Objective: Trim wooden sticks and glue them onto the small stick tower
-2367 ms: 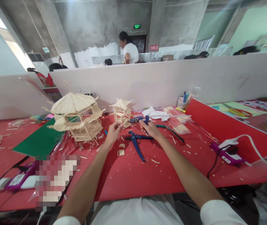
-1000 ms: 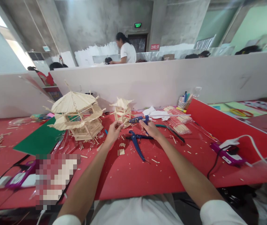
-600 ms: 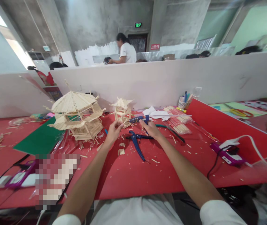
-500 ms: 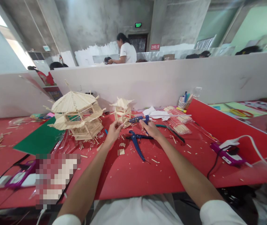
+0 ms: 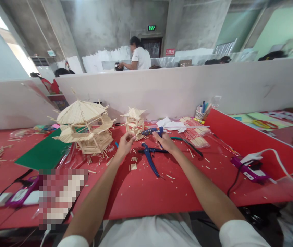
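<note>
My right hand (image 5: 165, 141) is wrapped round the handle of a blue glue gun (image 5: 150, 131). A long clear glue stick (image 5: 187, 127) sticks out of the gun's back end. Its nozzle points left, close to the fingertips of my left hand (image 5: 126, 142). Those fingers are pinched together; what sits between them is too small to make out. Just behind stands a small wooden-stick pavilion (image 5: 134, 118). Blue-handled cutters (image 5: 150, 159) lie below the glue gun, and a little group of short stick pieces (image 5: 134, 166) lies left of them.
A larger stick pavilion (image 5: 84, 127) stands at left, by a green board (image 5: 42, 151). Packs of sticks (image 5: 196, 135) and green-handled pliers (image 5: 192, 148) lie at right. Purple power strips (image 5: 250, 169) sit on both sides. A white partition (image 5: 161, 91) closes the back; a person (image 5: 141, 56) stands beyond.
My hands and the glue gun stay practically where they were. Beyond the partition, the person has shifted slightly, with the dark object in their hands.
</note>
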Motion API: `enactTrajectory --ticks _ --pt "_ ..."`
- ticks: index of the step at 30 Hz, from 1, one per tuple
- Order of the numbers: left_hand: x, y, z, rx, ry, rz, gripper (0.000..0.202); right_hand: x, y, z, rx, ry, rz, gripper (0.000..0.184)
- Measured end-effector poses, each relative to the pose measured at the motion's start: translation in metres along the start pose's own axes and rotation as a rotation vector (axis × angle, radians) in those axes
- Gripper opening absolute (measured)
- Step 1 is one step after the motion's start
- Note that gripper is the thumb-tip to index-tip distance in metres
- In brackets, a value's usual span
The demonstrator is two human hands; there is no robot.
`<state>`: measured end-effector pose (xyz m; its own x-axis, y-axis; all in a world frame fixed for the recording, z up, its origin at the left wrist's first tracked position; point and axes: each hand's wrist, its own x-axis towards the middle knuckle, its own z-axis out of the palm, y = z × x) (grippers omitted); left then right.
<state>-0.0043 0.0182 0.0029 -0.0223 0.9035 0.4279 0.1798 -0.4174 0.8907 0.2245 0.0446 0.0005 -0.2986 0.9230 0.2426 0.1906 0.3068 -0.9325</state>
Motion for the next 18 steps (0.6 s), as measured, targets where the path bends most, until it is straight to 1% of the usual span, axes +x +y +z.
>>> enactTrajectory --ticks 11,18 --pt "0.0006 -0.0046 -0.0003 0.035 0.002 0.024 0.022 -0.0002 0.0001 0.0012 0.033 0.008 0.002 0.054" --pt "0.0 -0.0018 0.0003 0.06 0.003 0.029 0.021 0.0001 -0.0009 0.0 0.024 0.02 0.033 0.054"
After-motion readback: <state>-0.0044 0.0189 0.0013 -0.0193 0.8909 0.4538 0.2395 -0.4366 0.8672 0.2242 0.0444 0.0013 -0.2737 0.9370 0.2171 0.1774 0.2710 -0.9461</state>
